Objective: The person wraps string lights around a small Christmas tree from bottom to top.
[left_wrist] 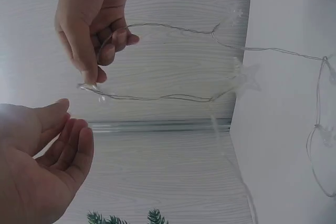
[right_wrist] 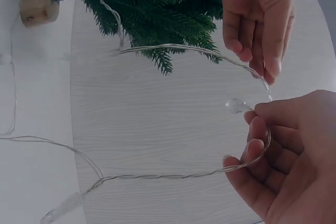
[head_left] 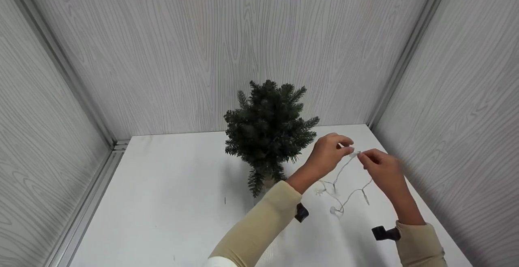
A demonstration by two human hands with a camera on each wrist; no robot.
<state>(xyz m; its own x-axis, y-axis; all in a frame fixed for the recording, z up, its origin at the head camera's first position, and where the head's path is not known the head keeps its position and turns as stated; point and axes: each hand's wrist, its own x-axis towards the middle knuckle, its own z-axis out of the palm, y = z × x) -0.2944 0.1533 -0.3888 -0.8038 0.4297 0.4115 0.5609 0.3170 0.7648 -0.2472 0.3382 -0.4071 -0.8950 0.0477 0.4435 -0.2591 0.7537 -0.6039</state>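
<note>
My right hand (head_left: 383,171) pinches a thin string of fairy lights (right_wrist: 163,176) between thumb and forefinger, close beside a small clear bulb cover (right_wrist: 237,106). The wire also loops across its other fingers. Just to the left, my left hand (head_left: 327,153) has its fingers loosely bent with a gap beside the wire, holding nothing. From the right hand the string hangs down in loops. One clear star-shaped light (left_wrist: 248,75) shows on it in the left wrist view. Left of both hands stands a small green artificial Christmas tree (head_left: 269,125), partly behind the left forearm.
The tree has a round wooden base (right_wrist: 39,8), seen in the right wrist view. It stands on a white table (head_left: 174,202). Grey wood-grain panels (head_left: 182,48) enclose the table at the back and both sides, with metal strips along the corners.
</note>
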